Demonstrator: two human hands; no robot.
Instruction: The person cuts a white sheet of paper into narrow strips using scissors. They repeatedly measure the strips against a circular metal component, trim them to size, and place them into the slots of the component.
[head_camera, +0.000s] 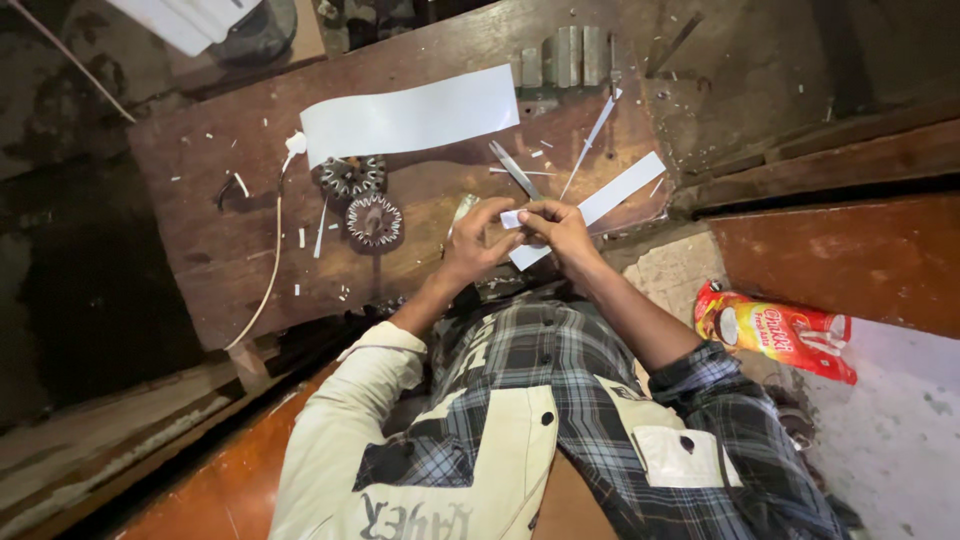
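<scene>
left hand (478, 240) and right hand (553, 226): a small white paper piece (511, 218) is pinched between both (fingers closed on it) | beneath: long white strip (600, 205) on wooden board (220, 240) | nearby: scissors (515, 170), two toothed metal rings (362, 198), wide white sheet (410, 115)

Dim workshop, worn brown wooden desk (210, 250) w/ scratches. Dark floor (70, 290) at 9 o'clock, reddish wood panel (850, 260) at 3, pale concrete patch (890, 430) approx 4 o'clock.
</scene>
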